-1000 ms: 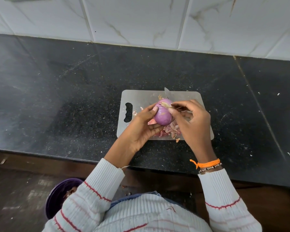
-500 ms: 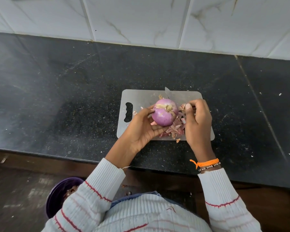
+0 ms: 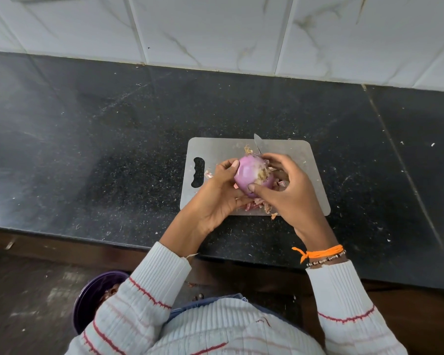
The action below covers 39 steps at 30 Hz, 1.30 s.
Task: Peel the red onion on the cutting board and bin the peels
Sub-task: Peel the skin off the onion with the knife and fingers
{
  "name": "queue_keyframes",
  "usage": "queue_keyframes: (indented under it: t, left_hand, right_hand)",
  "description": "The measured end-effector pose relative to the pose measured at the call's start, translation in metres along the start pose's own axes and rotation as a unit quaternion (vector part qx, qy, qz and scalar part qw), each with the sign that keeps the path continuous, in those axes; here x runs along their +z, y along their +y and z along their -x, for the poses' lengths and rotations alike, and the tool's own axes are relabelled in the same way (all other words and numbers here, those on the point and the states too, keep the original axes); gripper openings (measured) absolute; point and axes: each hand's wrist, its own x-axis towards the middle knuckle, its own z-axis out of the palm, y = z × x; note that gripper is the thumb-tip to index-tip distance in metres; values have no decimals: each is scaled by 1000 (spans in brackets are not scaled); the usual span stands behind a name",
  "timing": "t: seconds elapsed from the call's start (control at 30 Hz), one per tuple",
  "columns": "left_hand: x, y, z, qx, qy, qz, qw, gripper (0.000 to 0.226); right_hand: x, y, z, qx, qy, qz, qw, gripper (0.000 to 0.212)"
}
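Observation:
A shiny purple red onion (image 3: 249, 174) with a pale root tuft is held just above the grey cutting board (image 3: 221, 149). My left hand (image 3: 215, 193) cups it from the left, thumb on its upper side. My right hand (image 3: 285, 190) grips it from the right, thumb on its lower front and fingers curled over its top. A heap of reddish peels (image 3: 254, 204) lies on the board under the hands, partly hidden. On the floor at lower left stands a purple bin (image 3: 90, 298) with peels inside, half covered by my sleeve.
A knife blade tip (image 3: 257, 143) pokes out behind the onion at the board's far edge; its handle is hidden. The board lies on a black speckled counter (image 3: 113, 149) near its front edge. White marble tiles (image 3: 215, 32) back the counter.
My right hand came back from the peel heap onto the onion. The onion has turned so its root end faces right instead of up.

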Motion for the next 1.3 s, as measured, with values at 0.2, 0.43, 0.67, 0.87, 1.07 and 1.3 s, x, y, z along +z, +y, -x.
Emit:
queue_keyframes:
  t: [0.2, 0.43, 0.67, 0.87, 1.07, 1.3]
  left_hand:
    - [-4, 1, 2, 0, -14, -61, 998, 39]
    - [2, -5, 3, 21, 8, -33, 999, 41]
    - [2, -10, 2, 25, 36, -33, 998, 35]
    - [2, -12, 2, 24, 46, -51, 997, 41]
    - [1, -14, 2, 15, 51, -37, 998, 44]
    - [1, -12, 2, 16, 44, -34, 998, 50]
  right_hand:
    - [-7, -4, 2, -80, -37, 47, 995, 59]
    - [5, -8, 4, -111, 103, 23, 988, 21]
    - [10, -1, 4, -139, 143, 61, 978, 20]
    - [11, 3, 4, -172, 160, 86, 968, 22]
    - [6, 6, 3, -168, 175, 73, 967, 9]
    - [5, 3, 4, -167, 131, 58, 976, 15]
